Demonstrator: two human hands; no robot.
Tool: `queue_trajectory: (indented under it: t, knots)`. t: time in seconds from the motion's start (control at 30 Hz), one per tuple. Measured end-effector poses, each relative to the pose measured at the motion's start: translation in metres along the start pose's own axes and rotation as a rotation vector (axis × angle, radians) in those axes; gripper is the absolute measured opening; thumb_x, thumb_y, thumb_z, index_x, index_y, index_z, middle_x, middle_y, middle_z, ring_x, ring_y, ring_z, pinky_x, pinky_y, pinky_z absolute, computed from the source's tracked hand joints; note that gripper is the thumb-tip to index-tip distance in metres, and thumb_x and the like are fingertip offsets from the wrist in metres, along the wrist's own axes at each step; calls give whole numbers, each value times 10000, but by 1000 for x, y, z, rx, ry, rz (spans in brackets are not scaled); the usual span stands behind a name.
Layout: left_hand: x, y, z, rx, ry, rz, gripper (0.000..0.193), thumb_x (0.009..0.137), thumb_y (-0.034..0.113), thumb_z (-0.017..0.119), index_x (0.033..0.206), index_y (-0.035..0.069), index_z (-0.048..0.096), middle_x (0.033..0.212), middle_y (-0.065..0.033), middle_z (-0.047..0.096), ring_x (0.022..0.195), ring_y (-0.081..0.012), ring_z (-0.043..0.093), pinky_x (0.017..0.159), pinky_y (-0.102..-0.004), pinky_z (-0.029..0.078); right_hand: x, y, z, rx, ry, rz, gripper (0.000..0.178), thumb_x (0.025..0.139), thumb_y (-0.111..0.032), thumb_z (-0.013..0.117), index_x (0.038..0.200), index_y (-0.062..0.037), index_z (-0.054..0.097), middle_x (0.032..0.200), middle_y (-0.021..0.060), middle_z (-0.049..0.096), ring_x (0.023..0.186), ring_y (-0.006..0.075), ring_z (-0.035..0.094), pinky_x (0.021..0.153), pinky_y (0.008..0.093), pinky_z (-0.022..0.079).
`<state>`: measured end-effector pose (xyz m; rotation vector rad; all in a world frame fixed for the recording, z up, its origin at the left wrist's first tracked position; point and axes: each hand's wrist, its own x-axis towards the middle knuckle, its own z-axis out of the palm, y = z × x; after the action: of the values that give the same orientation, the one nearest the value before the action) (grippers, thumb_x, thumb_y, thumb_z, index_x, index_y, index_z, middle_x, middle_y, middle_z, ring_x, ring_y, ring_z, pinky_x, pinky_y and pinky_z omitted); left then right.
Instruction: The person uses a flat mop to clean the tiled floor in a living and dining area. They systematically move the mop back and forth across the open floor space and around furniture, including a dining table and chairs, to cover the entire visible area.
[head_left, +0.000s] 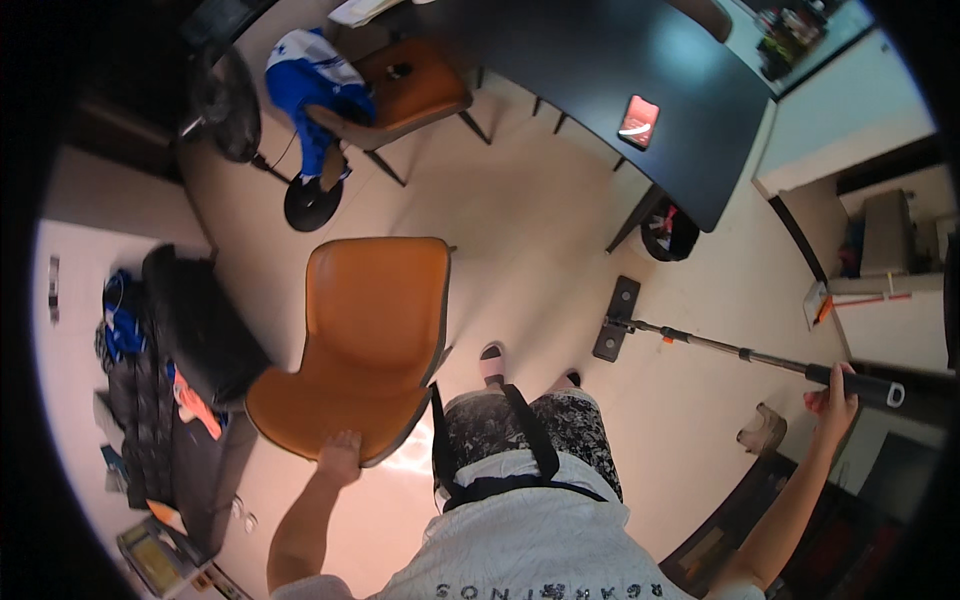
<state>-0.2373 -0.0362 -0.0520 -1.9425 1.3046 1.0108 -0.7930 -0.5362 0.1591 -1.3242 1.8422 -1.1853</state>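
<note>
My left hand (pixel 342 455) is closed over the near edge of an orange-brown chair (pixel 378 300) with dark trim. The fingers lie against the orange upholstery, and their tips are hard to make out. Out to the right, my right hand (pixel 832 398) is wrapped round the grip of a flat mop (pixel 710 343). Its metal pole runs leftward to a dark rectangular mop head (pixel 616 318), which rests flat on the floor a little ahead of my right foot.
A dark table (pixel 590 50) bears a phone (pixel 639 122); a bin (pixel 669 232) stands beneath. Another orange chair (pixel 415 85) holds blue-and-white clothing (pixel 310 70) beside a standing fan (pixel 225 105). A dark sofa (pixel 200 330) with clothes lies left, a dark bench (pixel 735 510) lower right.
</note>
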Motion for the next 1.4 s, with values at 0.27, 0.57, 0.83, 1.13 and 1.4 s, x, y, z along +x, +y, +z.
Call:
queue_trajectory:
  t: [0.27,0.57,0.83,1.13,1.4]
  knots:
    - [65,169,-186,-209,139,105,510,704,337,645,1046,-5,483,1030,-203,593,931,-326,600,775,-411,490,19,4,3,38,104,-99,180,828,-167,620,924,-17,592,676,13,539,432,55,436,383,198,328]
    - [146,311,-297,-193,376,179,413,701,325,610,885,-42,562,809,-230,635,793,-371,631,725,-424,501,62,40,-34,150,169,-46,110,832,-119,596,891,-27,582,696,25,553,458,53,455,397,185,347]
    - [182,352,-369,31,406,309,446,687,307,635,943,-40,519,803,-237,629,782,-371,629,717,-433,503,74,60,-73,152,221,-50,69,834,-78,564,875,-25,578,705,19,537,492,54,463,429,175,367]
    - [243,339,-448,198,359,432,474,695,183,599,1137,66,474,993,-191,614,940,-342,582,798,-428,466,52,50,-85,163,245,15,71,820,-46,544,880,-19,570,756,22,525,533,65,458,467,181,377]
    - [294,302,-524,128,552,284,537,693,5,544,1217,114,498,1183,-114,556,1112,-285,499,986,-394,348,15,7,-58,-20,184,163,129,795,-18,569,924,-15,572,779,15,534,604,58,470,544,162,359]
